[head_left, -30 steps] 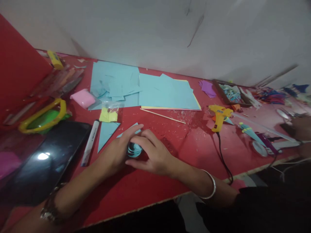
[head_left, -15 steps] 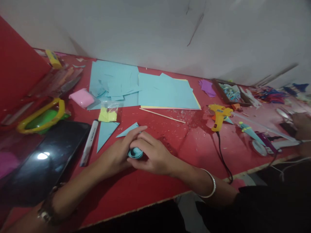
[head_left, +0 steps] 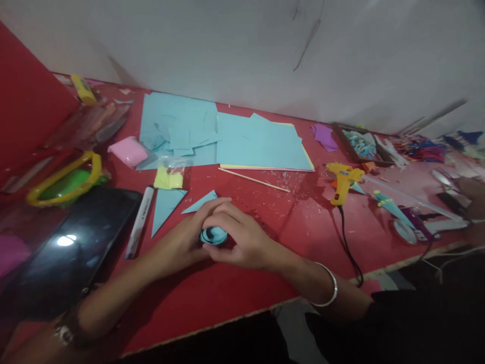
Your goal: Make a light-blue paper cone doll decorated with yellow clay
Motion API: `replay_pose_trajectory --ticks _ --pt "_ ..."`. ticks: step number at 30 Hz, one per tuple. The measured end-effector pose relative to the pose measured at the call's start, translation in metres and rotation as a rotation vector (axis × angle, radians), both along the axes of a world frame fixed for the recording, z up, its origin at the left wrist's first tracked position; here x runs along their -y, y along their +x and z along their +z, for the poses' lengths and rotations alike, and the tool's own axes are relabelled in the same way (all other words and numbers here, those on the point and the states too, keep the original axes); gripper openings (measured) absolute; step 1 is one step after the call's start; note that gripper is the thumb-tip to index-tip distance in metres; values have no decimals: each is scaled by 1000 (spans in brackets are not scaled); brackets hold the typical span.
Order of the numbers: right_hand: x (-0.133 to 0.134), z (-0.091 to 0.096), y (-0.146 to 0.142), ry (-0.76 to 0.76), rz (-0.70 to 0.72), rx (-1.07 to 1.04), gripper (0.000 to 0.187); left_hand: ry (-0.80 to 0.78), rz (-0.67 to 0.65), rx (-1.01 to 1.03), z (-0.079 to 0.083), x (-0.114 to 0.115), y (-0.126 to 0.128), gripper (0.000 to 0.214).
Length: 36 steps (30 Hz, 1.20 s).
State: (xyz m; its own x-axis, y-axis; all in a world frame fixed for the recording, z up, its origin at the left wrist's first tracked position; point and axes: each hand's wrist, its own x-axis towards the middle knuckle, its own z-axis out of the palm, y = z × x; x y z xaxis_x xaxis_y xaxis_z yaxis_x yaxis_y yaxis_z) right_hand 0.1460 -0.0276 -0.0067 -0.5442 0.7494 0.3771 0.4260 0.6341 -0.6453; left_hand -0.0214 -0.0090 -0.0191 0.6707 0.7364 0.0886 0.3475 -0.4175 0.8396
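Between my hands is a rolled coil of light-blue paper [head_left: 214,236], its spiral end facing up towards me. My left hand [head_left: 191,230] wraps round its left and far side. My right hand [head_left: 246,237] curls over it from the right, with thumb and fingers closed on its near and right edges. The coil's lower part is hidden by the hands. Just beyond my left hand lie a small blue paper triangle [head_left: 200,202] and a longer blue triangle [head_left: 164,210].
A white marker [head_left: 140,222] and a black glossy tablet-like slab [head_left: 71,247] lie left. Blue sheets [head_left: 261,141] and a thin stick [head_left: 253,180] are beyond my hands. Right stands a yellow glue gun [head_left: 343,182] with its cord; a person's hand [head_left: 470,194] shows at the far right.
The paper coil shows more of its spiral end and sits slightly further right, with my right fingers shifted a little round it. The other things stay in place.
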Motion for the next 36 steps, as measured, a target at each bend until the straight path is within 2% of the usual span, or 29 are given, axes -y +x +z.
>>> replay_pose_trajectory --ticks 8,16,20,29,36 --pt "0 -2 1 -53 -21 -26 20 71 49 42 -2 1 0 72" --pt "2 -2 -3 -156 -56 39 30 28 99 -10 -2 1 2 72" --pt "3 -3 -4 -143 -91 54 29 50 117 -15 -2 1 2 68" --pt "2 -7 -3 -52 -74 75 22 60 60 -28 -2 0 3 73" --pt "2 -8 -3 2 -82 4 23 58 83 -33 -4 0 0 72"
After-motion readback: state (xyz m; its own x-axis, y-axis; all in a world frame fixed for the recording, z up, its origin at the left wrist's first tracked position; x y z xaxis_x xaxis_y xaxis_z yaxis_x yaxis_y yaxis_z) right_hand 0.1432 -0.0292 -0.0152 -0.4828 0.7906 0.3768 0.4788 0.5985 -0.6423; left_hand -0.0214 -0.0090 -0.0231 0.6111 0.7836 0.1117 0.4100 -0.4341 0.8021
